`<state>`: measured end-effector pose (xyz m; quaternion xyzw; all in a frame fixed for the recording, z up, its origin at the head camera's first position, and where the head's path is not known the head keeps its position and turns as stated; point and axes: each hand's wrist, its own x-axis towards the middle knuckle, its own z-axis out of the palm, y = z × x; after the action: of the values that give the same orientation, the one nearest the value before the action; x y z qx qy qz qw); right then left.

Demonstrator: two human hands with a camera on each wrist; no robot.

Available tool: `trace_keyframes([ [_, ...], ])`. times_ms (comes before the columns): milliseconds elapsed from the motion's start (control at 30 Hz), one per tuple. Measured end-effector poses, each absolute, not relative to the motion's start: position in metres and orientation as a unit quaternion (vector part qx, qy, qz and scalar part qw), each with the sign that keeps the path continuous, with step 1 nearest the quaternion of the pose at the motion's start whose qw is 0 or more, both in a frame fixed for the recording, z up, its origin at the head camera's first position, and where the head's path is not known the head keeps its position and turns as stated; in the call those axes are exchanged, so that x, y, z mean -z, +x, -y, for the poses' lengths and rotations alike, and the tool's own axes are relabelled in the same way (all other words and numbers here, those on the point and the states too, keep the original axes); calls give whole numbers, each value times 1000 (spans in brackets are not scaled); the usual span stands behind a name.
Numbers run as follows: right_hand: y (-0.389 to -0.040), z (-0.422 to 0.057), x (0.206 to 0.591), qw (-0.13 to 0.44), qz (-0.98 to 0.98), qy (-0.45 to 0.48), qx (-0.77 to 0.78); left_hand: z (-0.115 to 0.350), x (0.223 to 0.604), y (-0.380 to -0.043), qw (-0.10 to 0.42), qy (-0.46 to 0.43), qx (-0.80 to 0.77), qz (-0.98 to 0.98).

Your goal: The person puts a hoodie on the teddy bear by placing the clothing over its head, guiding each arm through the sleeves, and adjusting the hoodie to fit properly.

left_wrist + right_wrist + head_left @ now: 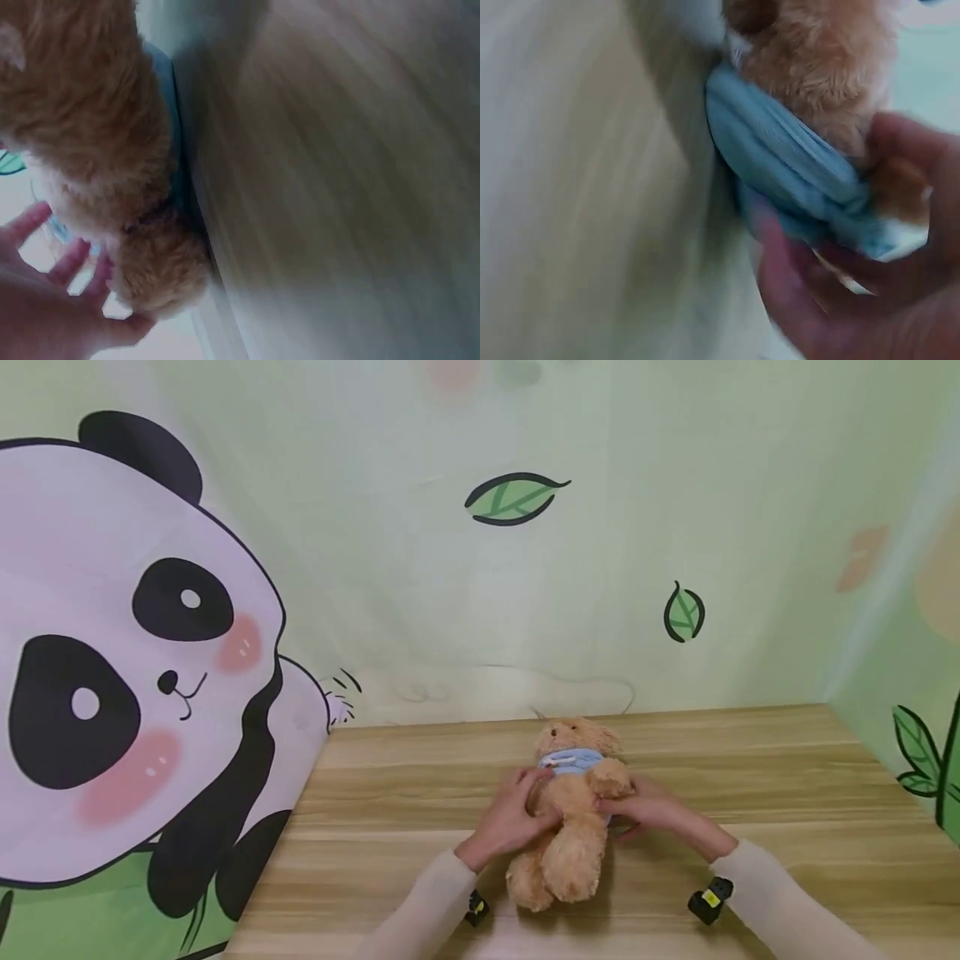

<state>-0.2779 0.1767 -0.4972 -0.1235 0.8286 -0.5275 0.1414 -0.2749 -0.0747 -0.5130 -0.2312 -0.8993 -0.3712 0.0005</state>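
Note:
A light brown plush teddy bear (573,852) lies face up on the wooden table, head toward the wall and feet toward me. Its blue garment (576,761) is bunched high on the chest, leaving the belly bare. At the bear's left side in the head view, my left hand (517,814) holds the body, thumb across the belly. Spread fingers of that hand touch the fur in the left wrist view. From the other side my right hand (652,806) grips the bear; its fingers curl by folds of blue cloth (780,150) in the right wrist view.
The wood-grain table (390,827) meets a printed cloth wall (420,610) at the back. A large panda picture (75,652) covers the left side. Each wrist carries a small black camera, one of them the right wrist camera (708,900).

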Motion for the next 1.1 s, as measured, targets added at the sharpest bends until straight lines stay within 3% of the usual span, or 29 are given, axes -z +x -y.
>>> trace_keyframes([
  [133, -277, -172, 483, -74, -914, -163, 363, 70, 511, -275, 9, -222, 346, 911],
  [233, -276, -170, 477, -114, -912, -193, 344, 70, 511, -277, 9, -218, 348, 912],
  [500, -285, -183, 498, -19, -874, -142, 465, 79, 515, -285, -48, -208, 400, 892],
  [733, -287, -175, 490, -155, -912, -254, 283, 68, 497, -287, 1, -230, 306, 924],
  [933, -290, -174, 478, -55, -914, -286, 283, 65, 487, -297, -4, -271, 259, 927],
  [1100, -295, -178, 475, -14, -911, -313, 268, 66, 485, -300, -34, -284, 265, 921],
])
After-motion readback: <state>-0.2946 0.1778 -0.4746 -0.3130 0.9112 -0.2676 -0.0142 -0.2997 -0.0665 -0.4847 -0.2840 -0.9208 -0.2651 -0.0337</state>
